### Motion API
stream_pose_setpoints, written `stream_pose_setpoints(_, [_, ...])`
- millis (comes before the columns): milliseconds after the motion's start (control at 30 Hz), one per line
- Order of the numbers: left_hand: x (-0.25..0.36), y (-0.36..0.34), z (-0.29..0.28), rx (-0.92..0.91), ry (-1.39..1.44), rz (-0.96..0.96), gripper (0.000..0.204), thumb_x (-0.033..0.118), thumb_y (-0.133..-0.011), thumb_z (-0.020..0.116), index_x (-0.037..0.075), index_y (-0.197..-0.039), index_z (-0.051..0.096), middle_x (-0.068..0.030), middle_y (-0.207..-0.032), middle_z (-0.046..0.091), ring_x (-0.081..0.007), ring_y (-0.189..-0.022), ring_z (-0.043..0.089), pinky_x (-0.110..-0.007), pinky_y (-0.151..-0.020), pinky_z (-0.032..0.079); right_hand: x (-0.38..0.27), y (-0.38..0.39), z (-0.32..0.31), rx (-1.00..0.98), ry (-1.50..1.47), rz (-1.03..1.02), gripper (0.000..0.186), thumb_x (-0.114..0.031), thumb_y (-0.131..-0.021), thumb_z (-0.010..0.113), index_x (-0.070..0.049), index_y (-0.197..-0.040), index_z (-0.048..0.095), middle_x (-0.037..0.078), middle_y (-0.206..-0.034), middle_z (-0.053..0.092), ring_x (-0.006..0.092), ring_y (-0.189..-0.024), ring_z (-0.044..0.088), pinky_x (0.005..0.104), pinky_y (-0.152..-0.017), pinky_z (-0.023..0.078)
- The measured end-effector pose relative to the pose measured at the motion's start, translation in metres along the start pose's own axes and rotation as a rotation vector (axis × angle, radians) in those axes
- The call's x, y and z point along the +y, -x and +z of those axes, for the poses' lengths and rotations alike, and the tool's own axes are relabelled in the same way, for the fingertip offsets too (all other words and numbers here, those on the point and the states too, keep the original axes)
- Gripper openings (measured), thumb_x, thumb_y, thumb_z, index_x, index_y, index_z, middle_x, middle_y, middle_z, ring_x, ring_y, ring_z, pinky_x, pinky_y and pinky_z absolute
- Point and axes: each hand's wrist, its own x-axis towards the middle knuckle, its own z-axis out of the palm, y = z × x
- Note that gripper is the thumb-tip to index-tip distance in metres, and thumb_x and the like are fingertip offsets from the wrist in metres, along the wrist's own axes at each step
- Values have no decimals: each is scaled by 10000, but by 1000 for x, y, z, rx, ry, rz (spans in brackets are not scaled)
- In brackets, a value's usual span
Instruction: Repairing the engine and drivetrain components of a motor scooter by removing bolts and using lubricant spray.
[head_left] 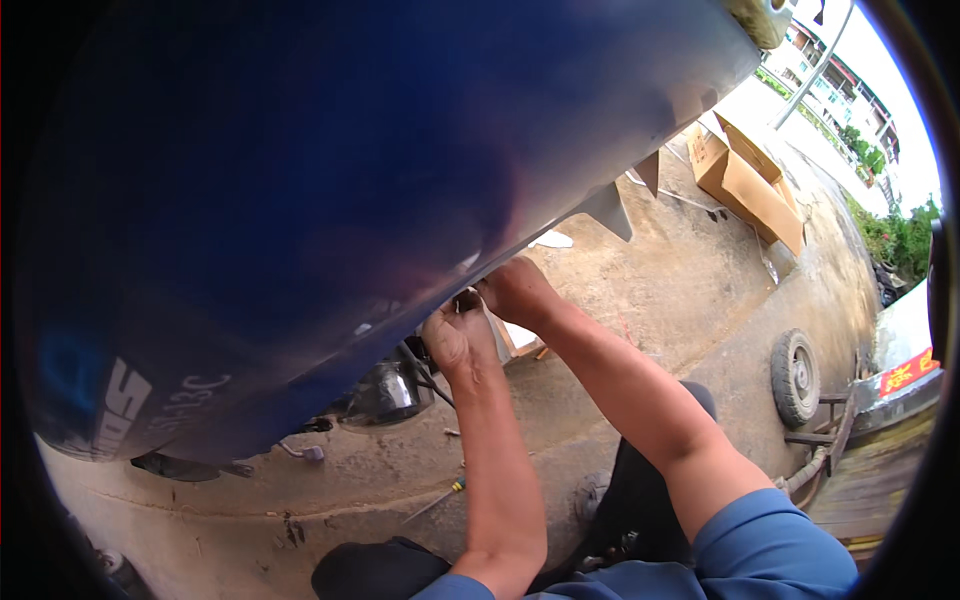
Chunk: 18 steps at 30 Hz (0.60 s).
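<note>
Fingers of the left hand and right hand are curled at the lower edge of the blue panel spread above them; whether anything is held cannot be told.

The blue panel blocks passage from above and hides the fingertips along its lower edge. There the left hand and right hand crowd close together. Left of them, a metal canister and a dark rod narrow the way in. On the right, a hand could pass over the floor below a hanging grey flap, well short of the box and wheel. Between the forearms a wedge opens downward, partly filled by the right knee.
</note>
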Motion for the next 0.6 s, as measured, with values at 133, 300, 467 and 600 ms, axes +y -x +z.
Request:
stream_pose_setpoints(133, [-8, -2, 2, -43, 124, -30, 365, -94, -868, 492, -92, -1229, 546, -216, -1169, 600, -345, -1059, 605, -460, -916, 567, 18, 1, 7, 224, -164, -151, 148, -122, -894, 740, 11, -918, 678, 241, -958, 698, 455, -963, 669, 506, -827, 535])
stream_pose_setpoints(300, [0, -7, -9, -36, 70, -36, 362, -67, -872, 495, -79, -1227, 562, -199, -1169, 611, -326, -1053, 607, -432, -930, 539, 2, 1, -4, -63, -130, 147, 217, -133, -909, 755, 22, -1049, 701, 253, -1063, 726, 430, -1041, 694, 473, -865, 550])
stream_pose_setpoints(467, [9, -11, -19, -30, -68, -23, 327, -23, -875, 533, -62, -1193, 595, -162, -1105, 637, -270, -1011, 593, -385, -873, 468, -6, 25, -36, -93, -349, 353, 522, -127, -953, 764, -75, -1443, 593, 187, -1278, 725, 307, -1116, 731, 412, -963, 577])
stream_pose_setpoints(600, [0, -2, -14, -109, -116, 21, 300, -14, -876, 549, -50, -1166, 615, -139, -1077, 654, -226, -973, 580, -357, -854, 442, 80, 132, -63, 562, 258, 550, 463, -90, -953, 741, -12, -1387, 600, 187, -1293, 696, 315, -1214, 670, 431, -1030, 543])
